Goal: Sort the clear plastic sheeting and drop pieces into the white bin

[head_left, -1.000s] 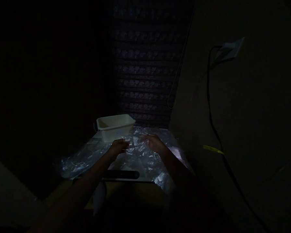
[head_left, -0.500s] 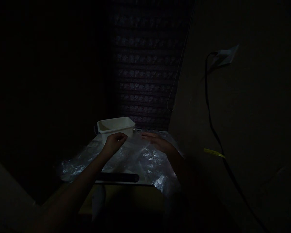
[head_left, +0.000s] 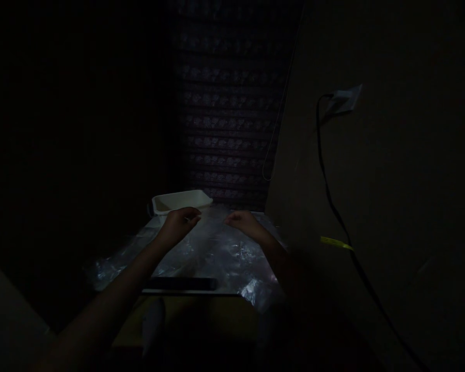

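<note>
In the dim head view, my left hand (head_left: pixel 177 226) is in front of the white plastic tub (head_left: pixel 184 199), thumb and fingers pinched on the edge of a clear plastic bag (head_left: pixel 212 219). My right hand (head_left: pixel 245 223) faces it from the right, its fingertips closed together on the bag's other side. The thin bag spans the gap between both hands, its outline hard to make out in the dark. Beneath it, crinkled clear plastic (head_left: pixel 242 253) is spread over the table.
A long dark bar (head_left: pixel 180 283) lies along the table's front edge. Behind the table hangs a patterned blind (head_left: pixel 225 124) with a cord loop. On the right wall a black cable (head_left: pixel 327 191) with a yellow tag (head_left: pixel 336 243) runs down from an outlet (head_left: pixel 344 99).
My right hand's fingers, stretched out before, have closed into a pinch on the bag. The left hand stays near the tub, its thumb and fingertips slightly further apart. The view has shifted slightly.
</note>
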The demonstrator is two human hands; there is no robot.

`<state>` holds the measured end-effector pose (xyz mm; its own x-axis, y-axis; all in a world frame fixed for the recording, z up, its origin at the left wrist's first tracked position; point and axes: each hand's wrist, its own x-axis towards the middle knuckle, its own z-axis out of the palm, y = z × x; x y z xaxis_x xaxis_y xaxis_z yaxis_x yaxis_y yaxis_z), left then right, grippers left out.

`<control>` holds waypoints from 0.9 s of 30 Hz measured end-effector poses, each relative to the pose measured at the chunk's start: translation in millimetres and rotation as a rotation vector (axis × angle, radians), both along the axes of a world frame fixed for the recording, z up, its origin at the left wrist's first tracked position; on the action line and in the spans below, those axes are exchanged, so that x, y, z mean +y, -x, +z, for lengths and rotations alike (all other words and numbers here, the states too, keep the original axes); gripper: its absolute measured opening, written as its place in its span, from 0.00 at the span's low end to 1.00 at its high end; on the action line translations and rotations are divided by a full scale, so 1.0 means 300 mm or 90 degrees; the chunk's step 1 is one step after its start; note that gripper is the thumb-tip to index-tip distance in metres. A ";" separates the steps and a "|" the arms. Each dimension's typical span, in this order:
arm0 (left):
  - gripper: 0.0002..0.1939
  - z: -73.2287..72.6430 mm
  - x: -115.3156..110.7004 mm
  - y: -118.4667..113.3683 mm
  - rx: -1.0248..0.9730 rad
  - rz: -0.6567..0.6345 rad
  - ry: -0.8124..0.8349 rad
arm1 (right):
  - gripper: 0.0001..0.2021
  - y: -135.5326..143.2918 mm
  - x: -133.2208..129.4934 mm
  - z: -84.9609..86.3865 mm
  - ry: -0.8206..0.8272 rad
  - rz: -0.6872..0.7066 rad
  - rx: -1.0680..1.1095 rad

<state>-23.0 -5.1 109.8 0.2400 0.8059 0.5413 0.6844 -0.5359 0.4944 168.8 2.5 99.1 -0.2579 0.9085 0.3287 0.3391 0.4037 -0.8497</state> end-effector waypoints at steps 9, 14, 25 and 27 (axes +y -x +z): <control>0.10 -0.013 0.051 0.061 -0.019 -0.017 0.119 | 0.04 -0.023 0.005 0.018 -0.031 -0.032 0.059; 0.11 0.020 0.042 0.070 -0.199 -0.003 0.155 | 0.06 -0.039 -0.015 0.050 -0.049 -0.094 0.039; 0.10 0.088 0.000 0.039 -0.121 -0.009 0.122 | 0.06 -0.068 -0.002 0.069 0.009 -0.197 -0.050; 0.10 0.080 0.004 0.035 -0.100 -0.001 0.102 | 0.06 -0.061 0.002 0.070 0.038 -0.198 -0.041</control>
